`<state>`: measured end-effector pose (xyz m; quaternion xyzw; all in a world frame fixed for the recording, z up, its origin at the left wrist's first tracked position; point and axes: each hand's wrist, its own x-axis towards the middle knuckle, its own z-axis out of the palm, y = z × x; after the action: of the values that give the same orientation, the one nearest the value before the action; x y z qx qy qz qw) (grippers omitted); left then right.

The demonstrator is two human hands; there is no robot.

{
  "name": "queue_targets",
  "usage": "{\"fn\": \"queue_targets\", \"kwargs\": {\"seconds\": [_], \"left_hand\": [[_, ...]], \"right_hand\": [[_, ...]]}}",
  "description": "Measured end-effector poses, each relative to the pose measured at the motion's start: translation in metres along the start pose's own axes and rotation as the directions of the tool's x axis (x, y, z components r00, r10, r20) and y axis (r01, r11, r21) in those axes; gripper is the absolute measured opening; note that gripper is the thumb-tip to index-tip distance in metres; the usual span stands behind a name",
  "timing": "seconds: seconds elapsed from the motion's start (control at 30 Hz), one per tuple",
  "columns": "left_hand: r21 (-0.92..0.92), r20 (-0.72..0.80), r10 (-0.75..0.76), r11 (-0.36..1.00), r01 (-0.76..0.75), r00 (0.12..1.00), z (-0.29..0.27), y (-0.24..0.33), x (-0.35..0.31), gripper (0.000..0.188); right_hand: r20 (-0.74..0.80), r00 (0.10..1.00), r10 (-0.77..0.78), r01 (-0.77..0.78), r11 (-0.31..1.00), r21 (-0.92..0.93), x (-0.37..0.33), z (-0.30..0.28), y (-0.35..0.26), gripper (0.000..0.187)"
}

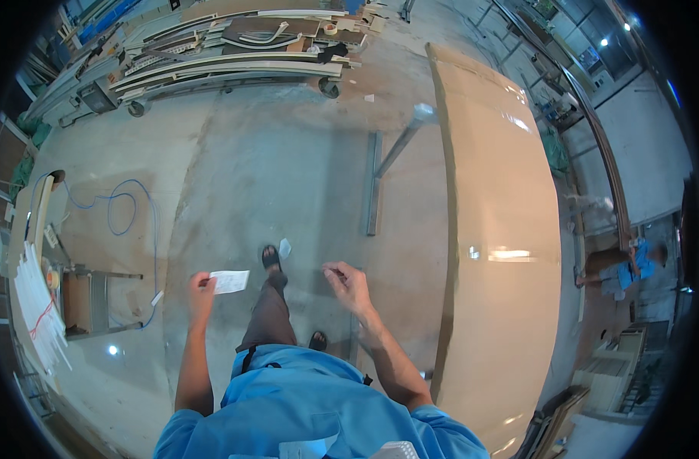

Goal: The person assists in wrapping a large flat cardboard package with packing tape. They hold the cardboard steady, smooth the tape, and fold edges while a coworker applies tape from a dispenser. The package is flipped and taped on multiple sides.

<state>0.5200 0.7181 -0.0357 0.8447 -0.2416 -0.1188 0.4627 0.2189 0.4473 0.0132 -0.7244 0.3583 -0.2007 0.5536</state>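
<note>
My left hand [202,289] pinches a small white paper slip [230,282] by its left end. Printing covers part of the slip, too small to make out. To the right, my right hand [348,286] is held in the air with loosely bent fingers, and nothing shows in it. It is nearest to a long package wrapped in brown cardboard [502,191], but apart from it. My sandalled feet are on the concrete floor below, one ahead of the other. A crumpled pale scrap [285,248] lies beside the front foot.
A metal stand [388,164] supports the package's left side. Wheeled racking stacked with long strips and boards [235,65] stands ahead. At left, a blue hose [152,229] loops over the floor by a table with white strips [37,310]. Another person [632,264] is at far right.
</note>
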Motion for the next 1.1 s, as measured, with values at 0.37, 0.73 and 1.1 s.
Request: {"fn": "queue_targets", "kwargs": {"seconds": [0.37, 0.73, 1.1], "left_hand": [[0.329, -0.017, -0.272, 0.907, 0.262, 0.962, 0.097, -0.033, 0.359, 0.016], [0.064, 0.399, 0.229, 0.959, -0.276, 0.888, 0.432, 0.229, 0.740, 0.012], [0.035, 0.505, 0.132, 0.984, -0.173, 0.853, 0.661, 0.382, 0.966, 0.025]], "right_hand": [[-0.096, 0.950, 0.297, -0.312, 0.897, -0.313, 0.246, -0.082, 0.032, 0.022], [-0.338, 0.865, 0.370, -0.347, 0.929, 0.128, 0.532, -0.188, 0.046, 0.026], [-0.233, 0.693, 0.682, -0.118, 0.426, 0.897, 0.770, -0.359, 0.038, 0.072]]}}
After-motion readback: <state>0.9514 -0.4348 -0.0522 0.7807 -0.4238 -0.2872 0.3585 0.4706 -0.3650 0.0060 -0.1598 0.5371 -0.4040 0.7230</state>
